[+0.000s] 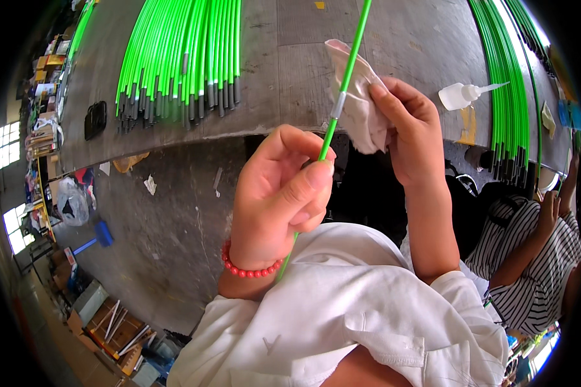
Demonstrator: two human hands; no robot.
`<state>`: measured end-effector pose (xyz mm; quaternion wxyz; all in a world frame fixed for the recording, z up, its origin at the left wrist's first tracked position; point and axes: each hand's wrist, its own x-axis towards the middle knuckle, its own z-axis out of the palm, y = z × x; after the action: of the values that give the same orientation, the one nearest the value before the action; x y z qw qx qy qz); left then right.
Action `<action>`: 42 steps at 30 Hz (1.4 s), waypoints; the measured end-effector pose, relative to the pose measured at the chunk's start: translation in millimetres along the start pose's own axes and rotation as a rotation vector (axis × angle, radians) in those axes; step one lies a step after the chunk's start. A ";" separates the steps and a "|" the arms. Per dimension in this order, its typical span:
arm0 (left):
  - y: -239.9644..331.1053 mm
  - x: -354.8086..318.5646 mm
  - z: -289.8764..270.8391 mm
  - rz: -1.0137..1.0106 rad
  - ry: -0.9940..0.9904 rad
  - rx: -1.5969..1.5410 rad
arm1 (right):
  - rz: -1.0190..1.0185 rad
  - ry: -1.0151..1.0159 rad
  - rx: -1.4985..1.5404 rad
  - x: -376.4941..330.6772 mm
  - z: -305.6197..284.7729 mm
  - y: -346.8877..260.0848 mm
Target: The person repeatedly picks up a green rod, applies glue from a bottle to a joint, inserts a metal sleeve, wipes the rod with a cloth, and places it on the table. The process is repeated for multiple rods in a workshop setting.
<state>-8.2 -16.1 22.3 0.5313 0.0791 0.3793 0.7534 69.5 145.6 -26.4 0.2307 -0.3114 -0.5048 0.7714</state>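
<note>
My left hand is closed round a thin green rod, which runs up and slightly right past the table's front edge. A short silvery-grey sleeve sits on the rod just above my fingers. In my right hand a pale, stained cloth is pinched between thumb and fingers. The cloth hangs right beside the rod and the sleeve; whether it touches them I cannot tell. The rod's lower part passes behind my left hand and wrist and shows again next to the red bead bracelet.
On the dark table, a bundle of green rods with dark ends lies to the left, near a black phone-like object. A white nozzle bottle and more green rods are to the right. A person in stripes sits close by.
</note>
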 end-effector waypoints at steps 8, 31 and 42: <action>-10.5 -0.8 16.9 0.149 0.091 0.237 | 0.152 -0.099 0.352 -45.1 7.4 -32.6; -24.2 -3.1 10.6 0.050 0.036 0.226 | 0.055 -0.305 0.192 -58.5 0.9 -39.2; -24.6 -3.4 15.6 0.105 0.088 0.138 | 0.137 -0.100 0.402 -53.1 -11.8 -35.4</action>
<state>19.7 -7.8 18.0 0.4674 0.1020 0.4483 0.7551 116.6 131.0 15.9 0.2100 -0.2540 -0.3293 0.8849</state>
